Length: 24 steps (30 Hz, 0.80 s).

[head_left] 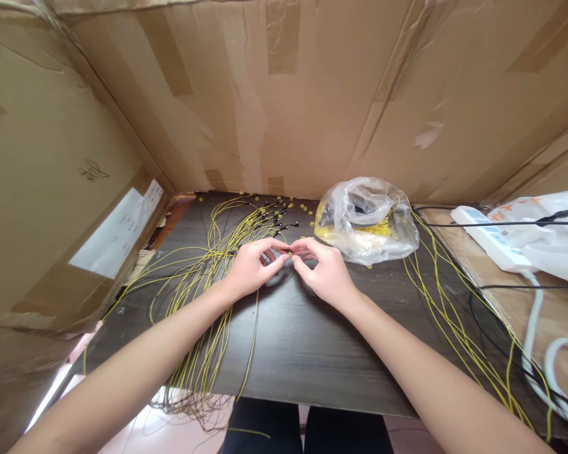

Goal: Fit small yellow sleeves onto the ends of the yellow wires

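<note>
Above the dark tabletop, my left hand (254, 270) and my right hand (327, 272) meet fingertip to fingertip, both closed in a pinch. Between the fingertips shows a small yellow piece (290, 253), gripped by my right hand. My left hand pinches a thin dark cable end, mostly hidden by the fingers. Left of and beyond my hands spreads a bundle of thin yellow cables (203, 277) with black ends (279, 221). Several small loose yellow pieces (303, 207) lie near those ends.
A clear plastic bag (366, 221) holding yellow pieces sits right of my hands. More yellow cables (447, 302) run down the right side, near a white power strip (491, 239) and its thick white cord (532, 321). Cardboard walls (246, 107) enclose the dark table (307, 353) at the back and sides.
</note>
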Motion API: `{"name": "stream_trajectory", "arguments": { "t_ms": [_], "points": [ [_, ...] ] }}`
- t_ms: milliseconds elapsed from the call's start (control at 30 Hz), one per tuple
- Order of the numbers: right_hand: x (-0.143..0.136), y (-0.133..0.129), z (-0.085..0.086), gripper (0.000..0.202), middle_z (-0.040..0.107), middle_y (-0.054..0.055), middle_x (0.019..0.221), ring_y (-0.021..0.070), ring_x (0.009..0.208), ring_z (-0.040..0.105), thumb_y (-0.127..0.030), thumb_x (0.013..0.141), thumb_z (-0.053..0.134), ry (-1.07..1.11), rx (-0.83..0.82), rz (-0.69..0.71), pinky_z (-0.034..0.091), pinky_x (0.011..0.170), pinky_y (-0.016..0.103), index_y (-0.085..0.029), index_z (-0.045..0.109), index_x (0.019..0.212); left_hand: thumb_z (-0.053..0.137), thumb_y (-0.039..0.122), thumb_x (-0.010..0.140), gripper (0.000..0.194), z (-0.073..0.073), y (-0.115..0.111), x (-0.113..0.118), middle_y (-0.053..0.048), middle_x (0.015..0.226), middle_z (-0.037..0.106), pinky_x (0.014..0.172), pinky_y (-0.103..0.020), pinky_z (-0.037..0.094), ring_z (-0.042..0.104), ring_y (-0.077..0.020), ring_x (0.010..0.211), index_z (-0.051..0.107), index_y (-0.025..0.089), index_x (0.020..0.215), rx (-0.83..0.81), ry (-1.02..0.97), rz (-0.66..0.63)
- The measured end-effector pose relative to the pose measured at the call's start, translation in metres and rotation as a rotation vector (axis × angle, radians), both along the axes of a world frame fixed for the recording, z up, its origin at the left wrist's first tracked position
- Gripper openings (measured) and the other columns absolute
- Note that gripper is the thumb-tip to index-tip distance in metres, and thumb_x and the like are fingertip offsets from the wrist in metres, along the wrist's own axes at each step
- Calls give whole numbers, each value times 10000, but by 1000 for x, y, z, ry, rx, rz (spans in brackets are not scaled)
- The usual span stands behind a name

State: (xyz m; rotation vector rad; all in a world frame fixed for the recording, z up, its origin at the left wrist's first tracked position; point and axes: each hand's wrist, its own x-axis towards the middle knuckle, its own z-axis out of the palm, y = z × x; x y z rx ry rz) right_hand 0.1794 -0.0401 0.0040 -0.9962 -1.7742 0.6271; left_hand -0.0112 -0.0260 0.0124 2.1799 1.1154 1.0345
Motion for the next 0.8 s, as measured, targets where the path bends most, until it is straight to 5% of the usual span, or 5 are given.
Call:
{"name": "stream_trajectory", "arguments": {
  "t_ms": [367, 633, 800],
  "points": [
    [0, -3, 1, 109, 711, 50, 931, 180, 811, 701, -165, 876, 582, -100, 55, 1, 594, 735, 305, -208, 617, 970, 663, 194, 856, 196, -2, 0, 0, -25, 943, 750, 605, -200, 545, 644, -93, 652, 701, 176, 1048, 2, -8, -39],
    [6, -6, 8, 150, 710, 121, 963, 271, 906, 604, -237, 959, 502, -740, 167, -40, 488, 809, 394, -165, 630, 988, 655, 190, 831, 181, -2, 0, -1, -19, 852, 725, 572, -190, 535, 634, -91, 614, 690, 164, 1007, 13, -4, -92],
    [5, -6, 9, 189, 714, 104, 920, 243, 830, 593, -222, 965, 481, -819, 153, -4, 443, 754, 368, -147, 654, 979, 669, 177, 812, 179, -3, 0, -4, 3, 783, 694, 598, -200, 525, 607, -88, 597, 693, 167, 989, 67, 41, -105]
  ]
}}
